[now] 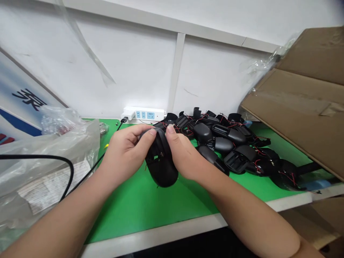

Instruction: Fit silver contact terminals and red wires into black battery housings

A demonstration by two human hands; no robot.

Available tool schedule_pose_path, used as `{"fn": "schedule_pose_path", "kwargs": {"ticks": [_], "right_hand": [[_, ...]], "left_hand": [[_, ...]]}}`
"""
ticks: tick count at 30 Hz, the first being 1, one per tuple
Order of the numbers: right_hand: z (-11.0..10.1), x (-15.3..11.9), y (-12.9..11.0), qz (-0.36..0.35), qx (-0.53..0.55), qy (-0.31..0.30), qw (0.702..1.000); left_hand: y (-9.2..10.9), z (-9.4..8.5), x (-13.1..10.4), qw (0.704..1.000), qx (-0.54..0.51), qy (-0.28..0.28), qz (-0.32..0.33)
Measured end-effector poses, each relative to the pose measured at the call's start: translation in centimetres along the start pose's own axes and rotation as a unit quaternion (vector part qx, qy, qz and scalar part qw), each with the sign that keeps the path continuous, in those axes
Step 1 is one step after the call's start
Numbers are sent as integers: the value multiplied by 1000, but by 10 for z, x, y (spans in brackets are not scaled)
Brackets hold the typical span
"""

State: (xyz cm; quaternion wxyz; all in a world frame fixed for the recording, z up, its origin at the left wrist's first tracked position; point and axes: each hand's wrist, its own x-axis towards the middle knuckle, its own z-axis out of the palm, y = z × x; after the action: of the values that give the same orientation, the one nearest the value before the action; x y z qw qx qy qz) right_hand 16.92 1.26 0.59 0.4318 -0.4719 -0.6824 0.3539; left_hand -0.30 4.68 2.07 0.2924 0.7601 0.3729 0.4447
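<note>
A black rounded plastic housing [163, 168] is held above the green tabletop [139, 215], its open compartment facing up. My left hand [125, 150] grips its upper left side, with the thumb on the top edge. Around its upper right side is my right hand [185, 152], thumb raised beside the edge and fingers mostly hidden behind the part. A thin red wire shows at the housing's left side. Several similar black housings [223, 144] with red wires lie piled just right of and behind my right hand.
Against the white wall stands a white power strip [146, 114] with a plug and black cable [90, 172]. Plastic bags [88, 143] and a printed paper [56, 186] lie at the left. A large cardboard box [301, 107] leans in at the right.
</note>
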Motion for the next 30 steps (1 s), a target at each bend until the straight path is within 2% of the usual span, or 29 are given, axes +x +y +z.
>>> {"fn": "schedule_pose_path", "kwargs": {"ticks": [4,8,17,25,30], "right_hand": [[1,1,0,-28,-22,20,999],[3,3,2,-30,-35,48,998],[5,1,0,-13,-51,52,997],[4,1,-1,0,-55,46,997],[4,1,1,-11,-94,51,994]], "left_hand": [[-1,-1,2,1000,-4,16,-15],[-4,-4,4,998,-45,-3,-34],[-2,-5,8,997,-68,-44,-16],[2,-3,5,998,-45,-24,-45],[-5,0,2,1000,12,14,-8]]}}
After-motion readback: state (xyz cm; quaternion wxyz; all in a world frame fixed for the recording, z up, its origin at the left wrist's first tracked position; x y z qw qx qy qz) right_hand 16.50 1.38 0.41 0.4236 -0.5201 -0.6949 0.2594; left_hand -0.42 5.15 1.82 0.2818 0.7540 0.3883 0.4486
